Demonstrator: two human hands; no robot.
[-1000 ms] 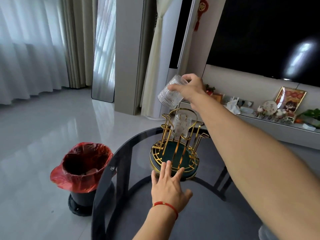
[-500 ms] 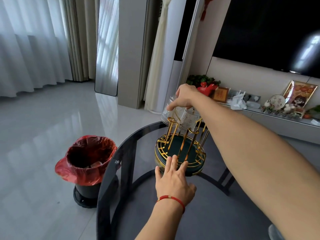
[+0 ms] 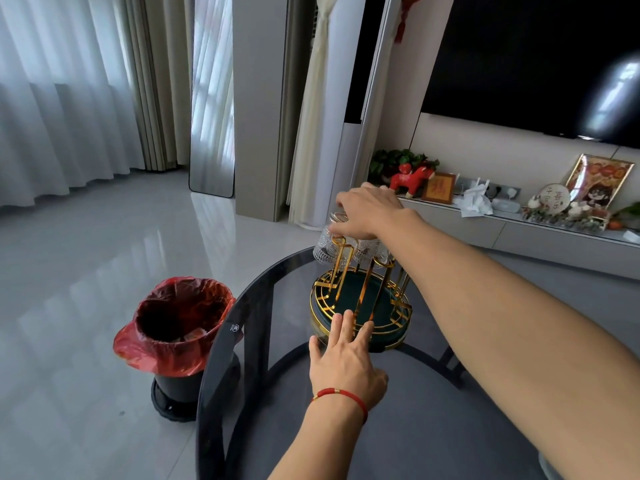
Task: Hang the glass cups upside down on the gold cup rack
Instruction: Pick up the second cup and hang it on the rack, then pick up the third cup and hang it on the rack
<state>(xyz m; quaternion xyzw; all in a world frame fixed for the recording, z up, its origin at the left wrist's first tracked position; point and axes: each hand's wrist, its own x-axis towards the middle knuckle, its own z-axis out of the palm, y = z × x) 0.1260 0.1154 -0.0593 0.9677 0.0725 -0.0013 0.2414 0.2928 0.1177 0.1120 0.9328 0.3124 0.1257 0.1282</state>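
Note:
The gold cup rack (image 3: pixel 360 306), with a dark green round base and upright gold prongs, stands on the dark glass table (image 3: pixel 263 306). Two clear patterned glass cups hang upside down on its far prongs: a left cup (image 3: pixel 325 249) and a right cup (image 3: pixel 372 249). My right hand (image 3: pixel 370 211) rests on top of the left cup, its fingers around the cup's upturned bottom. Lying flat on the table, my left hand (image 3: pixel 343 360) has a red string on its wrist and its fingertips against the rack's near rim.
A black bin with a red bag (image 3: pixel 180 327) stands on the floor left of the table. Behind the table runs a low white shelf (image 3: pixel 540 233) with a red figure, frames and tissues. A dark screen hangs above it.
My right hand brought the tilted cup down from above the rack and set it upside down on a prong beside the other cup. The left hand stayed at the rack's base.

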